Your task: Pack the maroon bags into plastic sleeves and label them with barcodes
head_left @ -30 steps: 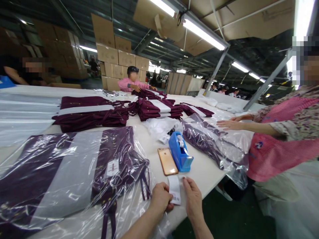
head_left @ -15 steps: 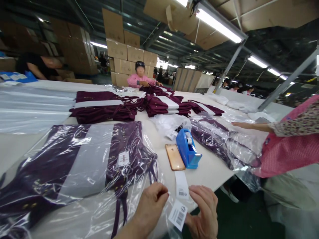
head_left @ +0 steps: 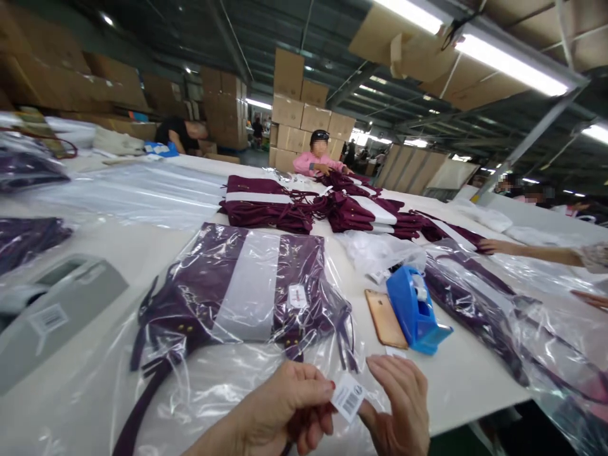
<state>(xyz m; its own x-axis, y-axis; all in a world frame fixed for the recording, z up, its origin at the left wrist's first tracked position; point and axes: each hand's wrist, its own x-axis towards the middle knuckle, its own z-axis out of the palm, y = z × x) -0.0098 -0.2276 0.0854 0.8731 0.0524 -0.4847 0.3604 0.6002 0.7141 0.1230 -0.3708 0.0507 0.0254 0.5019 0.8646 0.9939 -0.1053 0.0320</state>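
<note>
My left hand (head_left: 304, 405) pinches the left corner of a small white barcode label (head_left: 348, 397) above the table's near edge. Around the label's right side is my right hand (head_left: 396, 405), thumb touching the lower right edge and fingers raised and apart from the thumb. Under and beyond my left hand lies a purple bag (head_left: 199, 285) in a clear plastic sleeve, with a white band across it and a white tag (head_left: 297, 296) on it. Another white label (head_left: 395, 352) shows partly behind my right fingers.
A blue tape dispenser (head_left: 415, 310) and a phone (head_left: 386, 318) lie right of the bag. Maroon stacks (head_left: 270, 206) stand behind. A grey device (head_left: 61, 310) is at left. Another person's hand (head_left: 503, 247) reaches in from the right over bagged goods.
The view has turned left. My left hand has moved to the label and gripped its corner. The other person's hand at right has reached onto a maroon piece.
</note>
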